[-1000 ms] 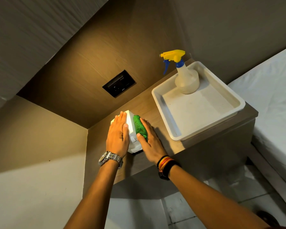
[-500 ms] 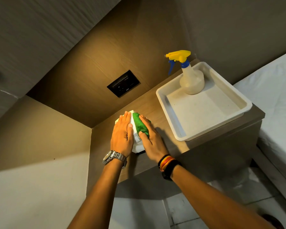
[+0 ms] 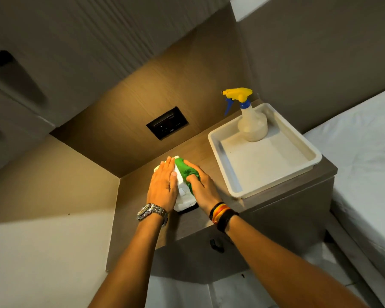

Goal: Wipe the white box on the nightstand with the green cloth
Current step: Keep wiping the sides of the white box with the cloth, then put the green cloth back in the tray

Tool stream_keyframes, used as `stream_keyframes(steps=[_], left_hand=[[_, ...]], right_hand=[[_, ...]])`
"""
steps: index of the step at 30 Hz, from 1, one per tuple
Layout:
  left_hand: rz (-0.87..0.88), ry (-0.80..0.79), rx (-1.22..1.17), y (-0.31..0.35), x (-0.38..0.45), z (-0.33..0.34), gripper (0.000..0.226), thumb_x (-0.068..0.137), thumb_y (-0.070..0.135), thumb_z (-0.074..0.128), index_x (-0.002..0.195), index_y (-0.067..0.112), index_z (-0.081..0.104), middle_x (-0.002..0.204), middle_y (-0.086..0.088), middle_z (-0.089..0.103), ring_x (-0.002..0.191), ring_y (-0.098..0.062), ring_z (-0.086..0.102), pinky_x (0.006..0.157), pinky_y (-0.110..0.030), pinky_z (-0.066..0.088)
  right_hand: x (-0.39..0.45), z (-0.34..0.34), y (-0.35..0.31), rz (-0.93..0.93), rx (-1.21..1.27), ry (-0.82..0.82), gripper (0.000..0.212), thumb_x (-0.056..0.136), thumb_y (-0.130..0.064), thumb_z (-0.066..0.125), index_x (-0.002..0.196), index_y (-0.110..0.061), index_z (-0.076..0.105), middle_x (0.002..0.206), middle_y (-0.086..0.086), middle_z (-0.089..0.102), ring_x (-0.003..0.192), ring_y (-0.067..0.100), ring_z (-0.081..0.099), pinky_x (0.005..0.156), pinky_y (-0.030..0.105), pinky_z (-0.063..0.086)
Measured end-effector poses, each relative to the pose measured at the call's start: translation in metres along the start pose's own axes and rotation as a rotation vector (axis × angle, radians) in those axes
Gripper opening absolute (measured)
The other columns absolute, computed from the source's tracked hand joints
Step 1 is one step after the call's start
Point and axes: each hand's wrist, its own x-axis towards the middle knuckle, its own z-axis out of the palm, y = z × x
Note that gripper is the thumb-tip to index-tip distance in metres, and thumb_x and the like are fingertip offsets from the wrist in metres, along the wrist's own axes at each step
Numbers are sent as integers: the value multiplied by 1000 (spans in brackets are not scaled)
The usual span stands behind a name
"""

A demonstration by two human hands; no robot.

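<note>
The box (image 3: 183, 196) sits on the nightstand (image 3: 276, 203), left of the tray (image 3: 307, 150). The left hand (image 3: 162, 185) lies flat on it, fingers straight; the right hand (image 3: 203, 187) presses the cloth (image 3: 186, 171) onto it.

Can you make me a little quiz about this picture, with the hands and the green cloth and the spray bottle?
1. True or false: the spray bottle stands inside the white tray.
2. Which hand presses the green cloth on the white box? A) left B) right
3. Fill in: the left hand lies flat on the box, and its wrist wears a ____.

Key
1. True; it stands in the tray's far corner.
2. B, the right hand.
3. Watch, a metal one.
</note>
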Motion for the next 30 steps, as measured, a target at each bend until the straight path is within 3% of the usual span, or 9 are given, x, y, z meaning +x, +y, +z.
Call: stream_keyframes(steps=[4,6,8,11,13,17,20,25,30], left_hand=[[13,-37,-3,12,-2,-12,68,99,48,15,158,15,26,165,-7,24,154,-25,18,123,-32,6],[1,-94,5,16,-1,-18,68,99,45,15,159,15,21,167,-6,19,155,-25,13,122,-31,3],[8,-135,54,19,-2,-24,69,98,43,12,160,14,16,168,-6,13,156,-26,7,123,-34,0],[32,-62,103,37,0,-25,66,101,42,10,161,14,14,169,-6,8,156,-26,3,125,-38,-2],[52,-9,72,64,3,-19,62,104,40,13,160,12,15,169,-6,8,156,-25,3,124,-36,-3],[65,-59,-10,123,4,18,62,106,38,16,161,9,13,169,-9,6,156,-24,2,122,-33,-5],[18,-133,-23,147,-3,50,59,109,33,22,161,8,7,169,-10,1,156,-23,-1,121,-32,-8],[-24,-198,-12,148,-15,84,62,108,34,24,161,10,1,169,-7,-10,155,-20,-7,120,-29,-11],[-3,-193,9,146,-14,85,64,108,37,24,160,11,-3,168,-7,-14,155,-20,-9,120,-29,-11]], right_hand=[[-5,-30,-27,19,23,44,45,94,-13,42,136,-20,56,132,-2,60,122,18,57,89,14,45],[-3,-52,-48,-28,-51,88,46,93,-17,43,137,-19,55,134,-4,59,125,15,55,97,17,45],[0,-73,-69,-110,-196,94,50,91,-24,43,141,-21,50,141,-2,57,130,15,51,111,31,41],[9,-105,-89,-188,-576,63,48,96,-23,43,144,-19,46,148,3,50,135,20,46,116,39,34],[18,-122,-89,-203,-876,44,41,96,-26,43,136,-18,50,141,6,55,129,27,51,111,41,40],[30,-145,-73,-105,-1367,-49,36,93,-28,43,125,-13,53,134,12,56,128,33,50,108,45,40],[33,-158,-54,-5,-1577,-192,48,94,-33,42,139,-14,44,154,10,38,145,32,30,118,50,26],[40,-167,-29,325,-1676,-480,88,90,-58,41,157,-19,-2,167,7,-11,153,31,-10,121,52,-6],[50,-167,-25,406,-1617,-536,84,93,-55,31,155,-18,-11,165,7,-20,152,29,-18,119,53,-11]])
